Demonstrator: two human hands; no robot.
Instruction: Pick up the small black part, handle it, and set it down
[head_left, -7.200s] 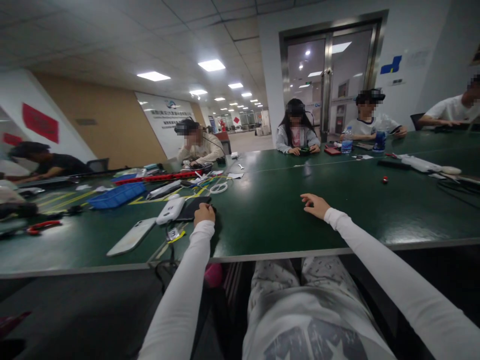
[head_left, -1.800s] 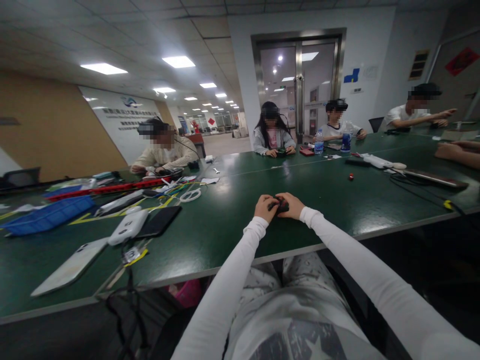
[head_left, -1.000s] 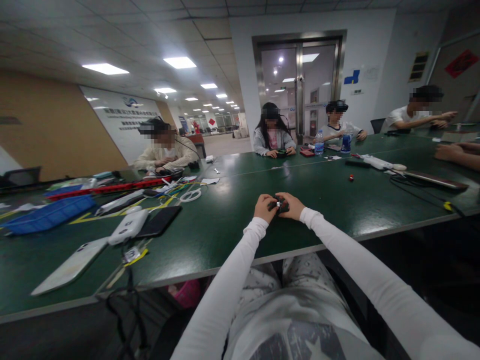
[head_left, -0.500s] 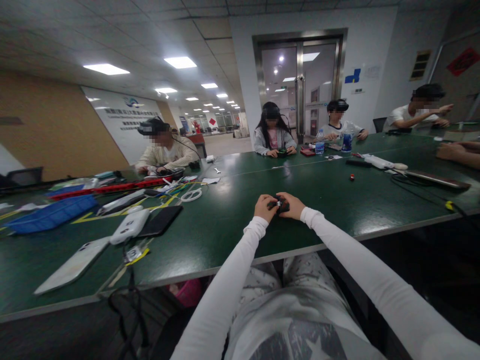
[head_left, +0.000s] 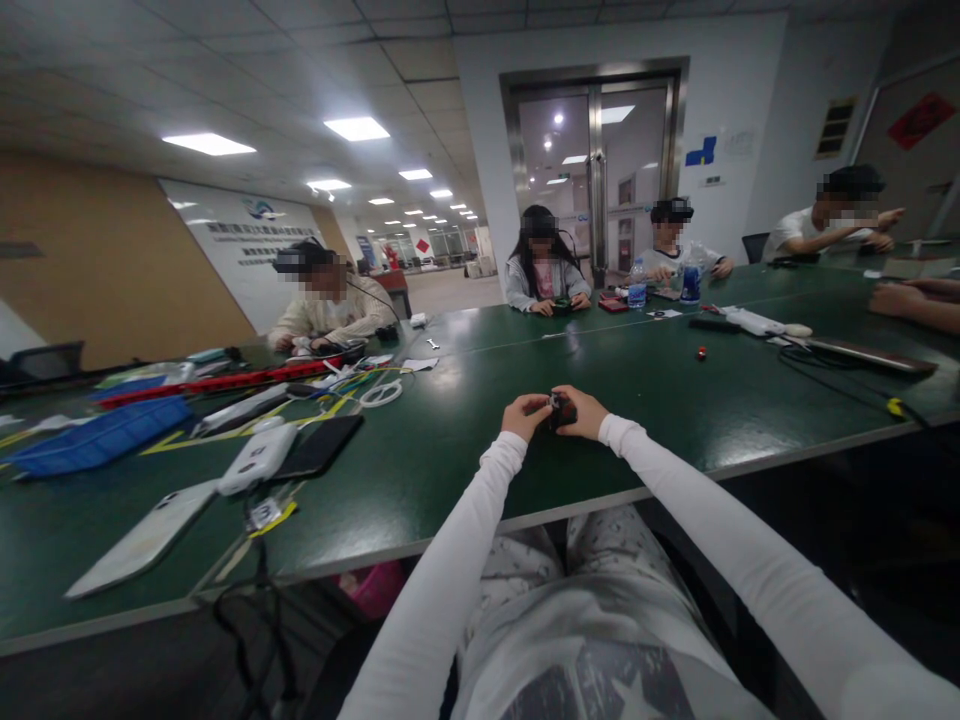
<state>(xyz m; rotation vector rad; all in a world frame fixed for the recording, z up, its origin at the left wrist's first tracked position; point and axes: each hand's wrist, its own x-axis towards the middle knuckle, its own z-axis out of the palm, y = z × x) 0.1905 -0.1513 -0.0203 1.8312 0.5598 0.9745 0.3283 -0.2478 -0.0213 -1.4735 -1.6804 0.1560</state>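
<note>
Both my hands meet over the green table (head_left: 675,400), a short way in from its near edge. My left hand (head_left: 521,416) and my right hand (head_left: 583,412) are closed on a small dark object (head_left: 559,408) with a red part and a light metal spot between the fingers. It is too small to name. White sleeves cover both my arms.
To the left lie a black tablet (head_left: 319,445), a white device (head_left: 255,458), a white phone (head_left: 135,540), a blue tray (head_left: 97,437) and cables. A small red item (head_left: 701,352) sits farther back. Several other people sit round the table.
Seven seconds ago my hands lay apart on the table, the left on a dark object near the tablet. Since then they have come together on the small dark object; lately only the fingers shift.
</note>
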